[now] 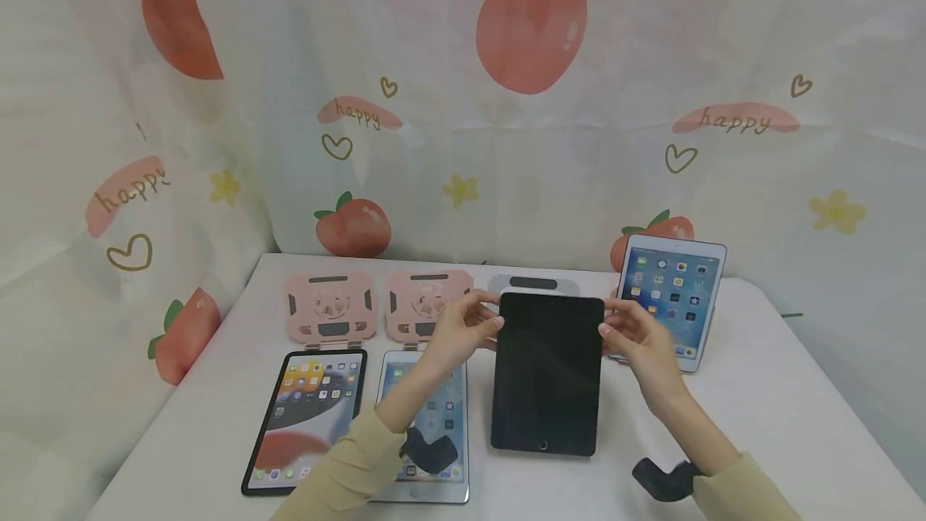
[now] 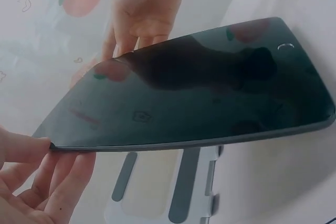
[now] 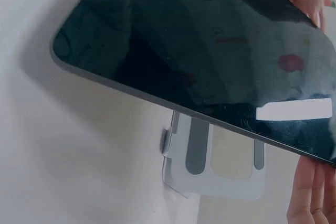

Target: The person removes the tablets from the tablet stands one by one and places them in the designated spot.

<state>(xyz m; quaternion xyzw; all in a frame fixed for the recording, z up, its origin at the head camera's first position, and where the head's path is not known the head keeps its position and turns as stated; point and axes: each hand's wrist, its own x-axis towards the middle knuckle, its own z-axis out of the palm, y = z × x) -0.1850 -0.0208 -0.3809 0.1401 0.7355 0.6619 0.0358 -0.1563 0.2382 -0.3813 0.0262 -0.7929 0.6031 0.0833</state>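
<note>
A black tablet (image 1: pixel 547 376) with a dark screen and a round home button is held up, tilted, between both hands. My left hand (image 1: pixel 463 332) pinches its upper left edge, thumb in front and fingers behind. On the upper right edge, my right hand (image 1: pixel 646 348) grips in the same way. Behind the tablet stands a light grey tablet stand (image 1: pixel 534 283) with dark pads, mostly covered in the head view. More of that stand (image 3: pixel 226 166) shows below the tablet's edge in the right wrist view.
To the left lie a black-framed tablet (image 1: pixel 311 416) and a white tablet (image 1: pixel 456 441), both lit, before two pink stands (image 1: pixel 331 308). Another lit white tablet (image 1: pixel 669 296) leans upright at the back right. A peach-print curtain (image 1: pixel 531 151) borders the white table (image 1: pixel 760 400).
</note>
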